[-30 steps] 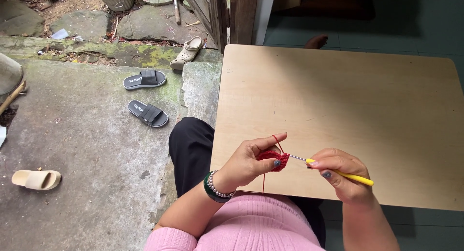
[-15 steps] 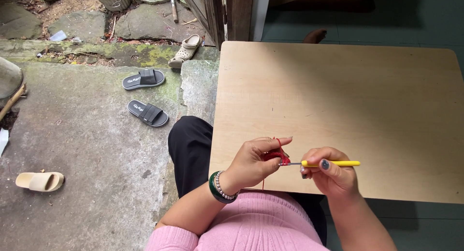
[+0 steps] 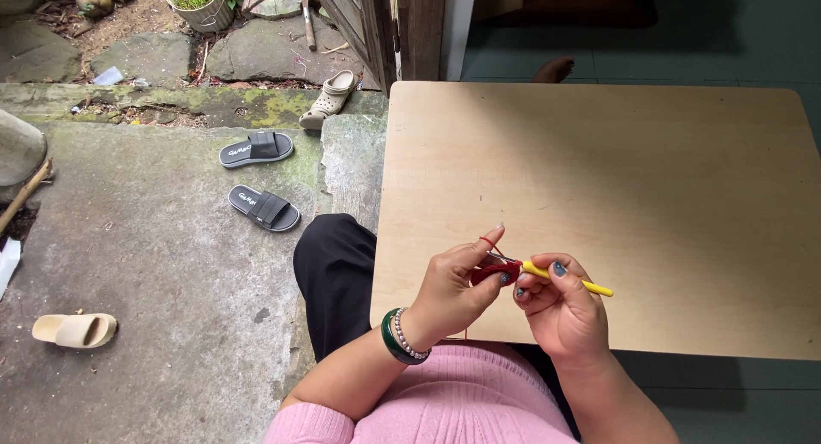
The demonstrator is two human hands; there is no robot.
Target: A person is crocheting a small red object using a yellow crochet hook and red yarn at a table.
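My left hand pinches a small red crochet piece, with red yarn looped over its raised index finger. A green bangle and a bead bracelet sit on that wrist. My right hand grips a yellow-handled crochet hook, whose metal tip points left into the red piece. Both hands hover over the near edge of a light wooden tabletop. A strand of red yarn hangs down below the left hand toward my pink sweater.
To the left lies a concrete and stone floor with a pair of black slides, a beige slide and a cream clog. A potted plant stands at the back. A dark wooden post rises behind the table.
The hook's handle has tilted from level to slanting down to the right. My left index finger has lifted with the yarn loop. The view has shifted slightly.
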